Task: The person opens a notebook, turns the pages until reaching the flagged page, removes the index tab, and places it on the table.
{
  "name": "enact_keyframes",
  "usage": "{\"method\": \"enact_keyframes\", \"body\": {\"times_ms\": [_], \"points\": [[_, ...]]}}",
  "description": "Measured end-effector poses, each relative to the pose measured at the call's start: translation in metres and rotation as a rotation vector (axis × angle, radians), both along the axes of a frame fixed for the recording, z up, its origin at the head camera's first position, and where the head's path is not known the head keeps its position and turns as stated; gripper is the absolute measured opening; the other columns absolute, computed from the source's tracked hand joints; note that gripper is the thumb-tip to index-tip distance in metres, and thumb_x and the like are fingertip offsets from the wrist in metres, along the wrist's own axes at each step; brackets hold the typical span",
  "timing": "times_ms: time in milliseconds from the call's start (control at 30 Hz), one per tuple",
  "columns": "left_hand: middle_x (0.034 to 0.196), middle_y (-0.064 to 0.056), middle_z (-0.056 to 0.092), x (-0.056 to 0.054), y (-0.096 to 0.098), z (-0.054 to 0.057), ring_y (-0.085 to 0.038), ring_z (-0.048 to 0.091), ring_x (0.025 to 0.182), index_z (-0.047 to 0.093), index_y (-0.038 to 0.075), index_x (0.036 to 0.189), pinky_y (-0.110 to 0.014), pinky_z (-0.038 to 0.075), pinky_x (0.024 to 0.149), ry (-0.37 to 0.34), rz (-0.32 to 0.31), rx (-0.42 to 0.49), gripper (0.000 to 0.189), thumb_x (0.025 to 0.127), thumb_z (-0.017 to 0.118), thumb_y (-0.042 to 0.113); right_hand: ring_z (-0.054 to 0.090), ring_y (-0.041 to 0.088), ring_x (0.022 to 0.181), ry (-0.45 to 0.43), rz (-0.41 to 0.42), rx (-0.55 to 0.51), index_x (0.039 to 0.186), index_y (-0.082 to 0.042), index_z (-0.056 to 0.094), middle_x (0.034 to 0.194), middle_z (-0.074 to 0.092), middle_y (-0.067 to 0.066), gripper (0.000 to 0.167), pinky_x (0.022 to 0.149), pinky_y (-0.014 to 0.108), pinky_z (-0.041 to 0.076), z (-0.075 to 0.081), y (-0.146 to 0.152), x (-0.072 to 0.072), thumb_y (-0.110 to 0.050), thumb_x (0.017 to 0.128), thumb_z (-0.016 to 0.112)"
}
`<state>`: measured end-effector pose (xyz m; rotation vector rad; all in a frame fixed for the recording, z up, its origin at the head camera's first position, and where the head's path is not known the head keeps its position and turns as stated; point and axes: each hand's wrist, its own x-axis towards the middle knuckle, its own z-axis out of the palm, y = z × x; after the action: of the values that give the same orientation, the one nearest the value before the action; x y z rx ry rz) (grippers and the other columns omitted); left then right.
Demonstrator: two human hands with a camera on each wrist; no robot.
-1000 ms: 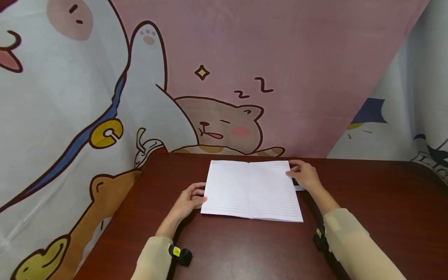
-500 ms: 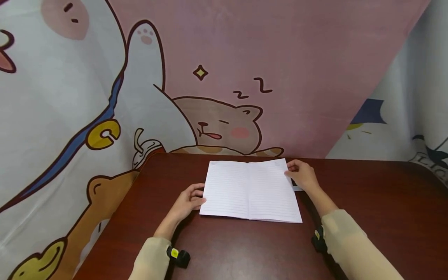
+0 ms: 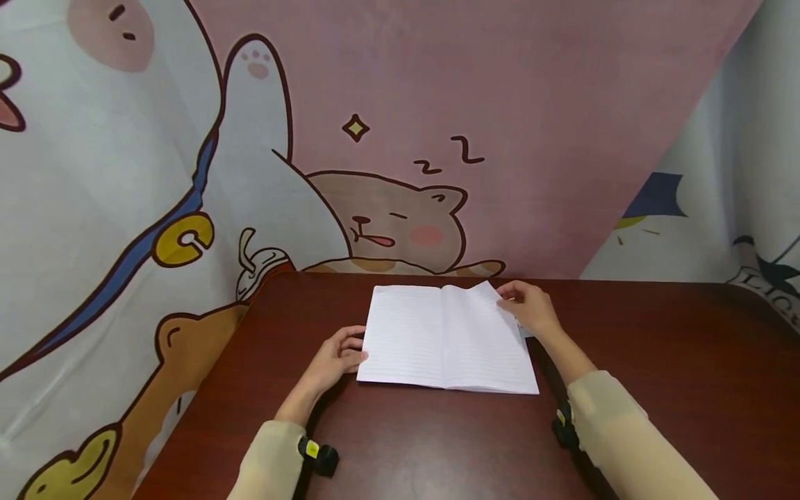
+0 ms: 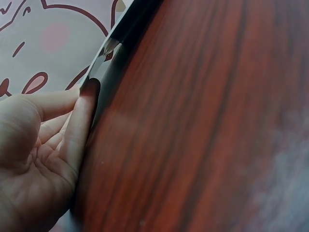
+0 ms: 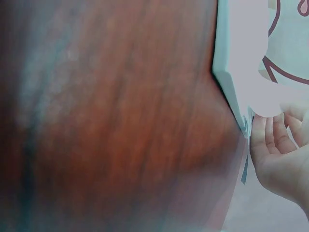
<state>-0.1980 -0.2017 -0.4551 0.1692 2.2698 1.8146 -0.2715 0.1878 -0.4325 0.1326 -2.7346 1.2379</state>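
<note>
An open notebook with ruled white pages lies on the brown table. My left hand grips its left edge, thumb on top and the other fingers at or under the edge; the left wrist view shows the hand against that thin edge. At the upper right, my right hand pinches the edge of a page, whose top corner rises and curls towards the middle. The right wrist view has this hand at the bent page, beside the notebook's thick page block.
The wood-grain table extends in front and to the right. A cartoon-printed cloth hangs behind it. A small pale piece pokes out by the notebook's right edge, partly hidden by the right hand.
My right hand has shifted left with the page's edge, and the upper right corner of the page has lifted and bent inwards. The left hand stays at the left edge.
</note>
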Motion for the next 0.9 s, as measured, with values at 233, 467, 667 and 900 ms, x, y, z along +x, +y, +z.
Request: {"method": "enact_keyframes", "body": {"times_ms": [233, 467, 667, 900], "points": [[0.122, -0.028, 0.06, 0.0007, -0.0023, 0.0009, -0.008, 0.065, 0.09, 0.042, -0.002, 0.144, -0.025, 0.058, 0.076, -0.002, -0.003, -0.015, 0.054, 0.095, 0.063, 0.002, 0.066, 0.033, 0.098, -0.03, 0.056, -0.022, 0.112, -0.003, 0.07, 0.115, 0.07, 0.021, 0.023, 0.076, 0.028, 0.047, 0.0011, -0.0081, -0.0002, -0.016, 0.093, 0.069], [0.122, -0.028, 0.06, -0.0007, -0.0031, 0.0015, -0.008, 0.066, 0.09, 0.043, -0.002, 0.144, -0.025, 0.057, 0.076, -0.001, -0.003, -0.025, 0.053, 0.095, 0.063, 0.001, 0.059, 0.036, 0.115, -0.059, 0.09, -0.038, 0.116, -0.005, 0.07, 0.123, 0.068, 0.021, 0.025, 0.094, 0.046, 0.045, 0.0024, -0.0094, 0.0016, -0.018, 0.095, 0.068], [0.122, -0.028, 0.061, -0.0016, -0.0004, 0.0023, -0.009, 0.066, 0.089, 0.044, -0.001, 0.144, -0.026, 0.058, 0.077, -0.005, 0.002, -0.034, 0.053, 0.095, 0.063, 0.0, 0.06, 0.031, 0.106, -0.065, 0.126, -0.062, 0.117, -0.006, 0.071, 0.122, 0.068, 0.02, 0.027, 0.082, 0.035, 0.049, 0.0031, -0.0095, 0.0015, -0.021, 0.095, 0.068], [0.122, -0.028, 0.061, -0.0009, 0.0009, 0.0038, -0.009, 0.066, 0.089, 0.044, -0.001, 0.144, -0.026, 0.058, 0.077, -0.008, 0.009, -0.033, 0.053, 0.094, 0.063, 0.0, 0.058, 0.024, 0.094, -0.094, 0.155, -0.077, 0.121, -0.006, 0.069, 0.126, 0.066, 0.02, 0.026, 0.07, 0.026, 0.051, 0.0048, -0.0104, 0.0029, -0.018, 0.098, 0.061]]}}
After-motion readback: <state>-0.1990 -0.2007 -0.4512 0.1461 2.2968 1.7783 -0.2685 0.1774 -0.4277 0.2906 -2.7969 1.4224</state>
